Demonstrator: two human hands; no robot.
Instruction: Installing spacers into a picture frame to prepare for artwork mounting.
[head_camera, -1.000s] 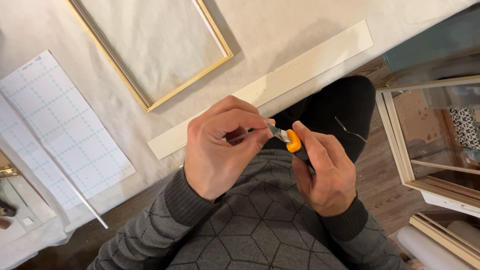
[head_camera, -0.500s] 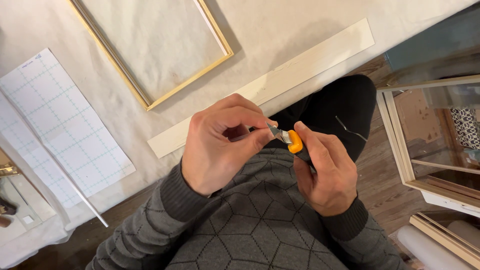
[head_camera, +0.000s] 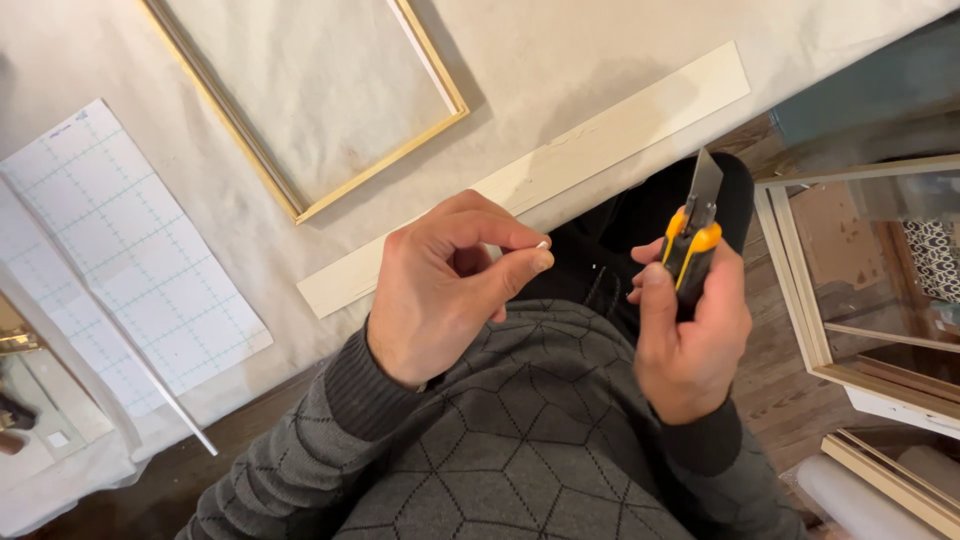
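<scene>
Head view, looking down at both hands over a lap in a grey sweater (head_camera: 520, 440). The right hand (head_camera: 690, 340) is wrapped around a knife (head_camera: 692, 235) with a yellow-and-black handle, thumb on the slider; the grey blade is extended and points up and away from the body, just past the near edge of the table. The left hand (head_camera: 440, 290) is apart from the knife, to its left, with thumb and forefinger pressed together at the tips and the other fingers curled; whether anything small is pinched between them cannot be told. The table is covered by a cream cloth (head_camera: 560, 60). On it, just beyond the hands, a long pale strip (head_camera: 560, 165) lies slantwise along the near edge. Farther in, toward the far edge, lies a gold frame (head_camera: 330, 200), its inside filled by the cloth below. At the left edge lies a white rectangular sheet (head_camera: 120, 250) printed with a green grid, and a thin white rod (head_camera: 150, 385) runs along its near side. To the right of the table, on a wooden floor, stand pale wooden frames (head_camera: 800, 290), one holding brown board.
</scene>
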